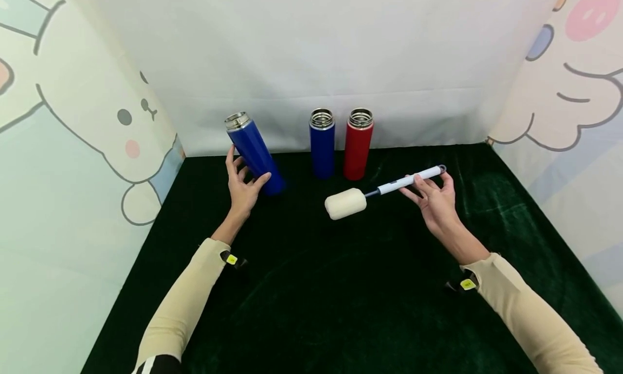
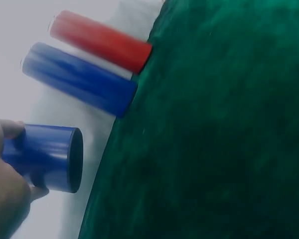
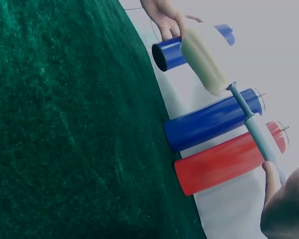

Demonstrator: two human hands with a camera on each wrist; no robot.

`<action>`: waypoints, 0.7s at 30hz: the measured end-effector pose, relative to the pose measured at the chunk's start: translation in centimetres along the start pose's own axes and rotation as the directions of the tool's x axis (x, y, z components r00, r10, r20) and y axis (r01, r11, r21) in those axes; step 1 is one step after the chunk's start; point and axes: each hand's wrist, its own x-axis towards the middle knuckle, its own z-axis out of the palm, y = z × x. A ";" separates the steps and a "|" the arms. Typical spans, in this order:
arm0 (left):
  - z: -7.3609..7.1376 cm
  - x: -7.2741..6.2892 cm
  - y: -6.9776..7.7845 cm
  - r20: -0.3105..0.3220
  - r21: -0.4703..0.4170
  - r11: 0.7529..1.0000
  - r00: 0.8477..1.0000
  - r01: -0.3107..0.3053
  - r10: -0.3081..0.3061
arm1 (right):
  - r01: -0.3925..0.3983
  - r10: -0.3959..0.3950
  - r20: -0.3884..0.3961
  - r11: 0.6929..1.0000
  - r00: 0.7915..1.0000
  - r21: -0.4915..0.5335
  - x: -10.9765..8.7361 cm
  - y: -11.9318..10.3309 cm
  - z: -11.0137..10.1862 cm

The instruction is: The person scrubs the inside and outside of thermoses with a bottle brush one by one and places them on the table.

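On the left, my left hand (image 1: 243, 193) grips a blue bottle (image 1: 258, 155) with an uncapped steel mouth, its top tilted to the left. The left wrist view shows the dark base of this blue bottle (image 2: 50, 154) with fingers and thumb around its body. My right hand (image 1: 436, 204) holds a bottle brush by its white handle (image 1: 411, 180). The brush's cream sponge head (image 1: 346, 204) points left, in front of the standing bottles. In the right wrist view the sponge head (image 3: 204, 62) overlaps the tilted blue bottle (image 3: 172, 54).
A second blue bottle (image 1: 322, 147) and a red bottle (image 1: 358, 147) stand upright side by side at the back, both uncapped. Dark green cloth (image 1: 311, 287) covers the table. A white curtain (image 1: 311, 49) hangs behind, with cartoon-printed panels (image 1: 87, 147) at the sides.
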 end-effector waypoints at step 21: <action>-5.5 4.6 -3.3 -0.133 0.131 0.991 0.991 -0.008 0.025 | -0.035 0.035 0.004 0.997 0.999 0.074 0.0 -0.5 -0.8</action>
